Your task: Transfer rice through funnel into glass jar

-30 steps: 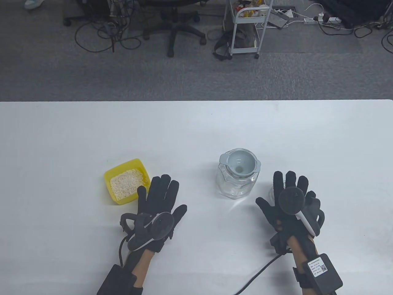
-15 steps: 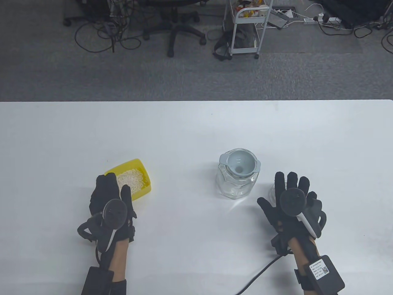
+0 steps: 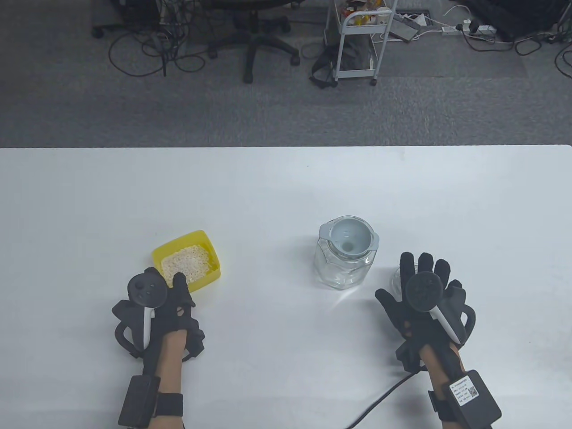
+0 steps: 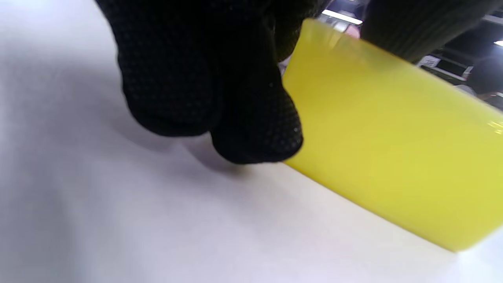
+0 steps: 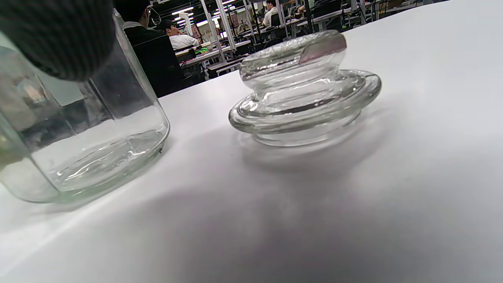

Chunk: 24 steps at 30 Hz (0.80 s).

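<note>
A yellow tub [image 3: 203, 239] holding white rice [image 3: 185, 261] sits on the white table at the left. My left hand [image 3: 166, 286] grips its near end. The thumb [image 3: 180, 284] lies at the near right side and the fingers are hidden under the tracker. In the left wrist view the fingertips [image 4: 255, 137] press against the tub's wall [image 4: 385, 129] and touch the table. An empty glass jar [image 3: 342, 270] stands right of centre with a pale grey funnel [image 3: 349, 239] in its mouth. My right hand [image 3: 413, 279] is open and spread, right of the jar [image 5: 78, 137].
The jar's glass lid [image 5: 304, 90] lies on the table just right of the jar, partly under my right fingers [image 3: 397, 279]. The table's far edge [image 3: 286, 146] borders an office floor with a chair and a cart. A cable [image 3: 380, 397] trails from my right wrist.
My left hand moved from right of the tub to its near left end and closed on it. The right hand, jar and funnel stayed still.
</note>
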### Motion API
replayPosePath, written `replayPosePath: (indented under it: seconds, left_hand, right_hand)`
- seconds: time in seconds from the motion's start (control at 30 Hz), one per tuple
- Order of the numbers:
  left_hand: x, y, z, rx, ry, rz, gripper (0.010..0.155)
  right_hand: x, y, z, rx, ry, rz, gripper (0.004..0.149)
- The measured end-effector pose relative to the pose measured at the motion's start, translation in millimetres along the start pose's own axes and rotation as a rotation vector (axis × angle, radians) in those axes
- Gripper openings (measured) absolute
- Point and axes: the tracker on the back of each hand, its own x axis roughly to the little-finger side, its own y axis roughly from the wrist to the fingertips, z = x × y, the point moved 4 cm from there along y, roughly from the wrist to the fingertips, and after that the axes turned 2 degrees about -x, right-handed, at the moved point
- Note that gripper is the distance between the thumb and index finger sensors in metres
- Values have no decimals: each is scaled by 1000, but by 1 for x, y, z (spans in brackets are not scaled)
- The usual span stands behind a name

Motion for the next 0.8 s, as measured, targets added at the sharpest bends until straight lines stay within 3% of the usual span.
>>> replayPosePath:
  seconds: [0.1, 0.33, 0.43, 0.7, 0.8]
  left_hand:
    - [9, 9, 3, 79, -134, -92, 73]
    - [9, 28, 5, 194, -108, -189, 59]
    - [9, 30, 15, 279, -223, -200, 62]
    - [16, 25, 17, 326, -409, -127, 70]
    - [18, 22, 21, 405, -532, -120, 73]
  right_hand:
    - [-1, 0, 0, -1, -6, 0, 90]
    - [0, 0, 1, 8, -10, 0, 90]
    - [0, 0, 2, 8, -9, -2, 90]
    - [0, 1, 2, 6, -8, 6, 91]
    - [0, 2, 2, 2, -8, 6, 91]
